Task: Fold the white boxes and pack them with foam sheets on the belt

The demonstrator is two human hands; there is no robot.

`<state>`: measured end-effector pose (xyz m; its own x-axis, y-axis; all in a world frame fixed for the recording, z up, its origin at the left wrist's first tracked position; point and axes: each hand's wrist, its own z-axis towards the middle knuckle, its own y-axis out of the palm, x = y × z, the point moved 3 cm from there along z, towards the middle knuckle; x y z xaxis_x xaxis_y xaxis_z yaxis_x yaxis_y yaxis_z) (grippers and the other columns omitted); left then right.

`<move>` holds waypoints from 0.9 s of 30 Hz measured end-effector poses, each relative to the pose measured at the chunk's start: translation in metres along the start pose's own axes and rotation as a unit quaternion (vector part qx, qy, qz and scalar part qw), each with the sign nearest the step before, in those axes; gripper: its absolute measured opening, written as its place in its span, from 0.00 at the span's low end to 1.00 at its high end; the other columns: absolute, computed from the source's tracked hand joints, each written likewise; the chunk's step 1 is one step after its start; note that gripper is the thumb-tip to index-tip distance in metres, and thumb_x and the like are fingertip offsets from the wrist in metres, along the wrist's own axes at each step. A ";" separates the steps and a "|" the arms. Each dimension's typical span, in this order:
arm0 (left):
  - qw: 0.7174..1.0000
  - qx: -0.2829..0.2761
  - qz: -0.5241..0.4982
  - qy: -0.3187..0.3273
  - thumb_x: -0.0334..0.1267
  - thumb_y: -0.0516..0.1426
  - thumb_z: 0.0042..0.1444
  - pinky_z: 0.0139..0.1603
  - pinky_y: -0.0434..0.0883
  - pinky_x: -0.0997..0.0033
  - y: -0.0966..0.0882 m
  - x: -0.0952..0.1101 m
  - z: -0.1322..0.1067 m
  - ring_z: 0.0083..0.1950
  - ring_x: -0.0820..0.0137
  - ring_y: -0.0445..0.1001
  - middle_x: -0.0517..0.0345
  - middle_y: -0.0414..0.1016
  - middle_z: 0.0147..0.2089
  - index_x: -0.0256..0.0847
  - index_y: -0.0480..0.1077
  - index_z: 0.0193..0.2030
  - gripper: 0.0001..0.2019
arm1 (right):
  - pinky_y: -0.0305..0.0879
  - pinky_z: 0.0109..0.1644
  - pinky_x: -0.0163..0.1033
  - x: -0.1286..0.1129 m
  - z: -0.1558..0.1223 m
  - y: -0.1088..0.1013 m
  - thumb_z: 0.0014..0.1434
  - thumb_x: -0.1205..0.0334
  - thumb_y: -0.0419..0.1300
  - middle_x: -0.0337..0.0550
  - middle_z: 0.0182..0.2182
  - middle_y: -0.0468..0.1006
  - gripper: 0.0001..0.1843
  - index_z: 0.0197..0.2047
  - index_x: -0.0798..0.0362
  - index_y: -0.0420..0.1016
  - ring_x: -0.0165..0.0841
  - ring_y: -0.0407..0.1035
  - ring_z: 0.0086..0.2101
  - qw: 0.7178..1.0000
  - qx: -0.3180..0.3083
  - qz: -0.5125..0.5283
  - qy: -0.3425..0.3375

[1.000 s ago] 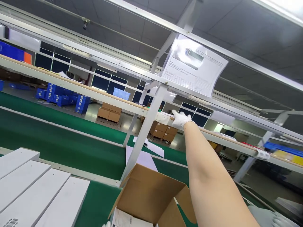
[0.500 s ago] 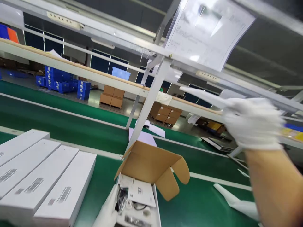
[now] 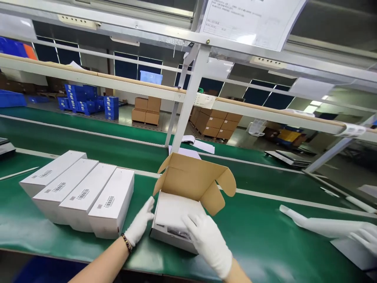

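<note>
An open cardboard box (image 3: 173, 240), white outside and brown inside, stands on the green belt with its lid (image 3: 191, 173) raised at the back. Over its contents lies a thin white sheet (image 3: 173, 210), slightly lifted at the front, where a dark bagged item (image 3: 178, 232) shows. My right hand (image 3: 207, 237), in a white glove, grips the sheet by its right front part; the fingertips are partly blurred. At the box's left side is my gloved left hand (image 3: 141, 222), fingers stretched out and next to the wall, holding nothing.
Several closed white boxes with barcode labels (image 3: 110, 196) stand in a row at left. At right, another person's white-gloved hand (image 3: 365, 237) is near a long white piece (image 3: 324, 226). A metal post (image 3: 191, 98) rises behind the box.
My right hand has come down from the upper right with the white sheet, which now covers the box's contents. My left hand stays by the box, and the view has tilted down.
</note>
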<state>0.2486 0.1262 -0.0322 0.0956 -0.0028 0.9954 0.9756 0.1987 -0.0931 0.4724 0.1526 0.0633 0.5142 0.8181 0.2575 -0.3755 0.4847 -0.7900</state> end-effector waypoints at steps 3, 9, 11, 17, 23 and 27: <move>0.995 0.037 0.092 0.008 0.48 0.47 0.62 0.75 0.47 0.54 -0.008 0.023 0.004 0.75 0.58 0.49 0.45 0.48 0.75 0.33 0.49 0.73 0.35 | 0.66 0.48 0.49 -0.003 -0.012 0.051 0.58 0.68 0.60 0.49 0.46 0.79 0.18 0.51 0.50 0.78 0.43 0.71 0.43 0.989 -0.119 0.047 0.071; 0.927 -0.021 0.374 0.008 0.51 0.51 0.59 0.74 0.50 0.51 0.021 0.044 0.010 0.74 0.49 0.49 0.30 0.47 0.74 0.19 0.45 0.72 0.44 | 0.44 0.68 0.65 0.004 -0.012 0.060 0.59 0.32 0.55 0.58 0.66 0.60 0.44 0.68 0.55 0.62 0.61 0.46 0.67 0.904 -0.358 0.078 0.221; 0.916 -0.034 0.399 0.020 0.52 0.48 0.62 0.74 0.50 0.49 0.028 0.044 0.007 0.75 0.48 0.48 0.33 0.48 0.74 0.23 0.50 0.72 0.39 | 0.53 0.66 0.60 0.005 -0.006 0.049 0.60 0.33 0.54 0.58 0.67 0.58 0.45 0.68 0.57 0.62 0.60 0.40 0.68 0.890 -0.366 0.072 0.261; 0.866 -0.118 0.461 0.152 0.61 0.57 0.56 0.69 0.56 0.38 0.034 0.043 0.018 0.71 0.39 0.55 0.35 0.59 0.70 0.34 0.63 0.67 0.40 | 0.57 0.64 0.59 0.007 -0.014 0.046 0.57 0.34 0.56 0.53 0.67 0.59 0.40 0.65 0.50 0.68 0.58 0.43 0.68 0.880 -0.342 0.077 0.320; 0.866 -0.160 0.424 0.211 0.68 0.64 0.40 0.69 0.55 0.41 0.025 0.045 0.043 0.70 0.37 0.54 0.40 0.62 0.69 0.41 0.67 0.65 0.48 | 0.72 0.52 0.57 0.026 -0.058 0.085 0.61 0.37 0.55 0.52 0.63 0.66 0.33 0.61 0.47 0.73 0.55 0.63 0.60 0.909 -0.219 0.095 0.341; 0.884 -0.180 0.401 0.160 0.69 0.62 0.44 0.68 0.55 0.37 0.043 0.030 0.024 0.71 0.33 0.50 0.37 0.58 0.71 0.39 0.64 0.67 0.49 | 0.69 0.58 0.59 0.034 -0.094 0.103 0.60 0.42 0.59 0.54 0.60 0.70 0.28 0.56 0.50 0.77 0.55 0.64 0.59 0.928 -0.144 0.099 0.329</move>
<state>0.2885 0.1579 -0.0056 0.7803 -0.2903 0.5540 0.5623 -0.0622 -0.8246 0.5239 0.2015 -0.0615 0.8524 0.4701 -0.2288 -0.3393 0.1644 -0.9262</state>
